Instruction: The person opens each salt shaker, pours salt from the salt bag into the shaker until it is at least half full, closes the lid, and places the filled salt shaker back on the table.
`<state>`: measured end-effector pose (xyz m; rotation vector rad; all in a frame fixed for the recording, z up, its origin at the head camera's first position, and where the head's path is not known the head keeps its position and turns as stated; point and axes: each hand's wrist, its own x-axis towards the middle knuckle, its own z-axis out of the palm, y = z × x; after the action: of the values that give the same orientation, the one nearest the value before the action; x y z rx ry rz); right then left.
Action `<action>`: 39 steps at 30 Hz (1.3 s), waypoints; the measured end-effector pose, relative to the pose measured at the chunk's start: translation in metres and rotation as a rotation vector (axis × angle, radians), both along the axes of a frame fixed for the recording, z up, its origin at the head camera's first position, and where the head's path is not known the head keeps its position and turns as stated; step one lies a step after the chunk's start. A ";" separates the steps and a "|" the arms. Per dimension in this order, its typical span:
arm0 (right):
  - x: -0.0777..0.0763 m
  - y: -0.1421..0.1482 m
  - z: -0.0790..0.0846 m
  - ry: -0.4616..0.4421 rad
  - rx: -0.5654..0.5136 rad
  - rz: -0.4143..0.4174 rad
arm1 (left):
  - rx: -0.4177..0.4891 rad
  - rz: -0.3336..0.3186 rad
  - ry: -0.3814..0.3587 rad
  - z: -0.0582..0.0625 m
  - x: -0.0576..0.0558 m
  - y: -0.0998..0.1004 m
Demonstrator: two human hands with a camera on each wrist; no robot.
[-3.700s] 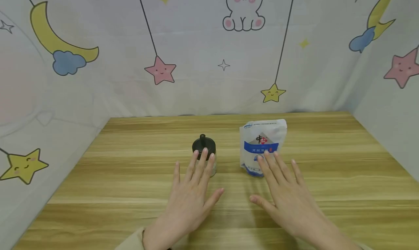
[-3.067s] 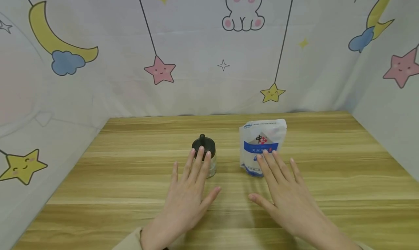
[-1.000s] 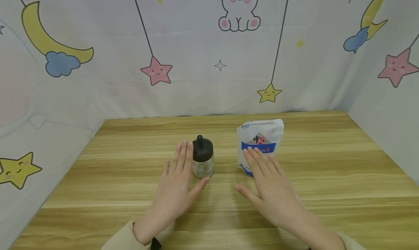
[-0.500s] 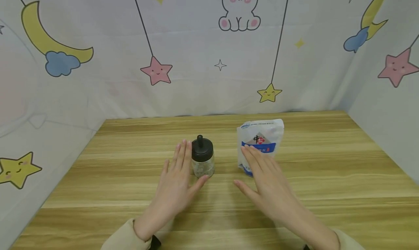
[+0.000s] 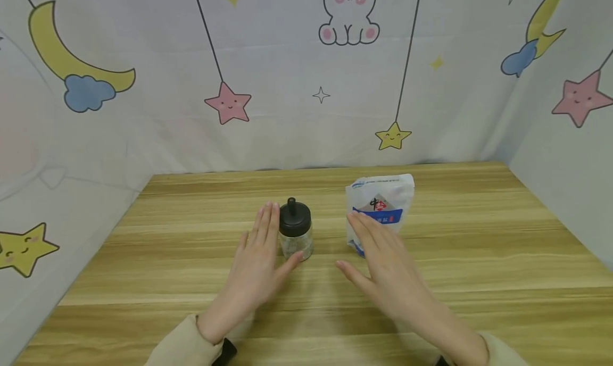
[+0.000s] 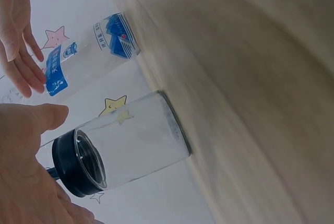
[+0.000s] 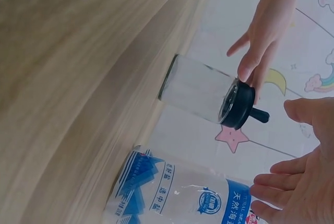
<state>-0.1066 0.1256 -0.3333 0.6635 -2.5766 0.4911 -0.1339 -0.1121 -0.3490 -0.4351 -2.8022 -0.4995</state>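
A clear glass jar (image 5: pixel 297 244) stands upright on the table, topped by a black lid (image 5: pixel 295 219) from which a short handle sticks up. My left hand (image 5: pixel 254 267) hovers at the jar's left side, fingers straight and together, thumb apart in front of the glass. In the left wrist view no contents show in the jar (image 6: pixel 141 143). To the right stands a white and blue bag of sea salt (image 5: pixel 383 193). My right hand (image 5: pixel 390 273) is held in front of the bag, fingers extended, hiding its lower part. Neither hand holds anything.
The wood-grain table (image 5: pixel 191 217) stretches out on both sides of the hands. Behind it hangs a white cloth (image 5: pixel 287 148) printed with moons, stars and an animal figure. More cloth closes in the left and right sides.
My left hand has gone from in front of the jar to its left side, fingers drawn together. My right hand has shifted left and turned inward. Jar and bag stay put.
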 end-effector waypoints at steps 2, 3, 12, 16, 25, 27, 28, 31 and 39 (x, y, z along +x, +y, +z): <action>0.000 -0.001 0.000 -0.007 0.002 -0.001 | 0.001 -0.001 -0.005 0.000 -0.002 0.000; 0.000 -0.002 0.001 -0.010 0.002 -0.002 | 0.002 0.000 -0.011 0.000 -0.002 0.000; -0.003 -0.004 -0.001 -0.001 -0.005 0.024 | 0.022 -0.013 -0.017 0.000 -0.006 -0.002; -0.005 -0.006 -0.001 0.009 -0.014 0.036 | 0.054 -0.029 -0.033 0.001 -0.007 -0.002; -0.010 -0.012 -0.001 -0.011 -0.038 0.045 | 0.131 -0.054 -0.088 0.002 -0.010 -0.004; -0.011 -0.013 -0.001 -0.015 -0.040 0.044 | 0.132 -0.053 -0.095 0.001 -0.011 -0.005; -0.011 -0.014 -0.001 -0.018 -0.043 0.044 | 0.133 -0.052 -0.098 0.001 -0.011 -0.005; -0.013 -0.015 -0.001 -0.023 -0.051 0.044 | 0.139 -0.055 -0.105 0.001 -0.013 -0.006; -0.016 -0.019 -0.001 -0.075 -0.073 0.038 | 0.166 -0.056 -0.153 0.001 -0.018 -0.007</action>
<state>-0.1225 0.1063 -0.3346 0.6822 -2.6054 0.6306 -0.1520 -0.1194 -0.3483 -0.4588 -2.8689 -0.8036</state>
